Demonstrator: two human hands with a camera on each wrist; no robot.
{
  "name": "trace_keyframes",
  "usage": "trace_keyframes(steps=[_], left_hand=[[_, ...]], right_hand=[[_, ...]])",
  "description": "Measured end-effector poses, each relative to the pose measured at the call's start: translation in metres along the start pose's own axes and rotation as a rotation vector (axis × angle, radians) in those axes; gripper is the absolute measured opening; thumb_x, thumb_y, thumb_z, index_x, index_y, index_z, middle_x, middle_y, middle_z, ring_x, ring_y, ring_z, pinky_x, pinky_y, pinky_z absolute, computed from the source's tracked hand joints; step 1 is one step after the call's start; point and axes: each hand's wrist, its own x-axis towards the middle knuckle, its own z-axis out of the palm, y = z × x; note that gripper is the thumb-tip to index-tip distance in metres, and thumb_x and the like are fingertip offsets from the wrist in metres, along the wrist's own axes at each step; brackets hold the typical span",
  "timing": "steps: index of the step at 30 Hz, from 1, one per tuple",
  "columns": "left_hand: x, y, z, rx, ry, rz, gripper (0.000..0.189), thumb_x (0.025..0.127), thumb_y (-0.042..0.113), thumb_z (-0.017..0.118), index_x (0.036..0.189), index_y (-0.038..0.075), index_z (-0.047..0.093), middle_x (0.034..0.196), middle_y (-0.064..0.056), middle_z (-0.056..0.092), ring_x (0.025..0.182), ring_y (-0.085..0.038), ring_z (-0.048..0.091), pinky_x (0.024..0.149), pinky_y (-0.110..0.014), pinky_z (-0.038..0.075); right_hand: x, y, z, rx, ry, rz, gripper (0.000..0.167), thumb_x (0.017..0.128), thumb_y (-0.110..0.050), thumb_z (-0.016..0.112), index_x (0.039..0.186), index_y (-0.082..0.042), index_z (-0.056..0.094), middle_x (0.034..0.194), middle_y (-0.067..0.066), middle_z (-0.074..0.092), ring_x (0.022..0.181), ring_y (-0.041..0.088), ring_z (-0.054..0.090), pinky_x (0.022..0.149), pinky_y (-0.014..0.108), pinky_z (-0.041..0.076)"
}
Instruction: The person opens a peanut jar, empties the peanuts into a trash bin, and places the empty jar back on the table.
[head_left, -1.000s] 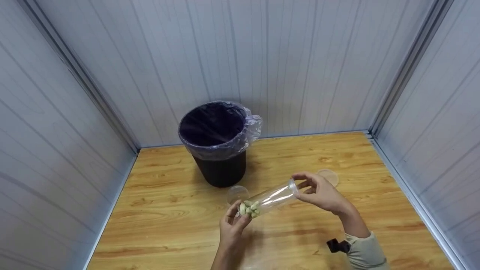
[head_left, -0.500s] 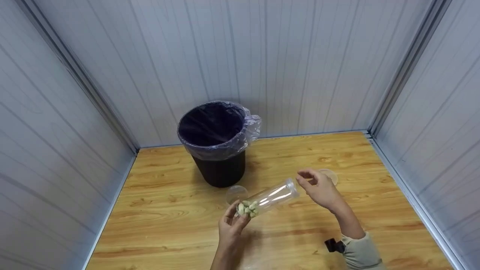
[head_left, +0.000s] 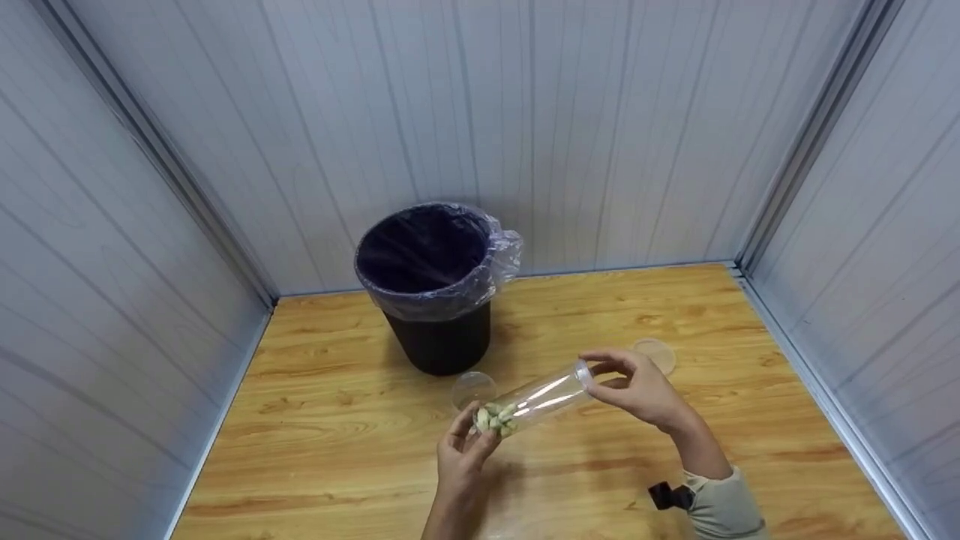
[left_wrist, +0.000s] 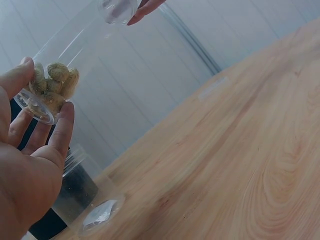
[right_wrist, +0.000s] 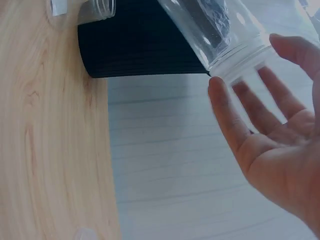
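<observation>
A clear plastic jar is held tilted above the table, its ridged end up and to the right. Several unshelled peanuts are gathered at its lower end. My left hand grips that base, with thumb and fingers on either side. At the upper end, my right hand pinches the rim between thumb and fingertips. The right wrist view shows the thumb and index finger right at the ridged rim of the jar, with the other fingers spread behind.
A black trash bin lined with a thin plastic bag stands near the back wall. In front of it is another clear jar, standing on the wood-grain table. A round translucent lid lies behind my right hand. Pale panels enclose three sides.
My right hand let go of the jar's upper end and drew back half a second ago, then came back and pinches the rim again. My left hand keeps its grip, almost still.
</observation>
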Motion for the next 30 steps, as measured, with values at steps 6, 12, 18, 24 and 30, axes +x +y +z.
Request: trace_keyframes(steps=[6,12,18,24,30], left_hand=[[-0.001,-0.001,-0.001,-0.007,-0.020,-0.016,0.066,0.085,-0.009,0.064,0.141,-0.017,0.029,0.131,-0.023,0.045,0.112,-0.030,0.058,0.097,-0.041,0.047],[-0.002,-0.001,-0.003,-0.006,-0.031,-0.015,0.065,0.085,-0.010,0.063,0.141,-0.016,0.029,0.128,-0.021,0.044,0.113,-0.027,0.058,0.098,-0.042,0.046],[-0.003,-0.001,-0.004,-0.030,-0.005,-0.011,0.064,0.083,-0.011,0.064,0.140,-0.016,0.033,0.126,-0.020,0.047,0.114,-0.028,0.057,0.098,-0.043,0.046],[-0.003,-0.002,-0.005,-0.037,-0.014,0.001,0.064,0.084,-0.011,0.064,0.140,-0.016,0.033,0.127,-0.020,0.046,0.115,-0.028,0.056,0.098,-0.043,0.046],[-0.004,-0.003,-0.005,-0.061,-0.003,-0.021,0.067,0.083,-0.010,0.065,0.142,-0.014,0.033,0.129,-0.020,0.046,0.117,-0.029,0.056,0.099,-0.044,0.045]], right_hand=[[-0.002,0.005,-0.002,0.040,-0.027,-0.076,0.045,0.088,-0.002,0.071,0.128,0.005,0.052,0.128,0.023,0.052,0.113,0.040,0.052,0.088,0.036,0.053],[-0.008,0.010,-0.006,0.039,0.019,-0.111,0.045,0.086,0.001,0.071,0.126,0.007,0.053,0.130,0.029,0.049,0.113,0.033,0.053,0.090,0.035,0.052],[-0.013,0.019,-0.012,-0.003,0.118,-0.024,0.049,0.084,-0.001,0.074,0.127,0.007,0.053,0.129,0.023,0.051,0.111,0.034,0.052,0.088,0.032,0.052],[-0.016,0.042,-0.017,-0.140,0.211,0.067,0.048,0.082,-0.001,0.076,0.127,0.005,0.057,0.124,0.020,0.054,0.107,0.037,0.054,0.082,0.035,0.054],[-0.024,0.072,-0.030,-0.356,0.290,0.117,0.039,0.081,-0.004,0.078,0.116,-0.001,0.064,0.117,0.014,0.060,0.104,0.031,0.057,0.081,0.041,0.053]])
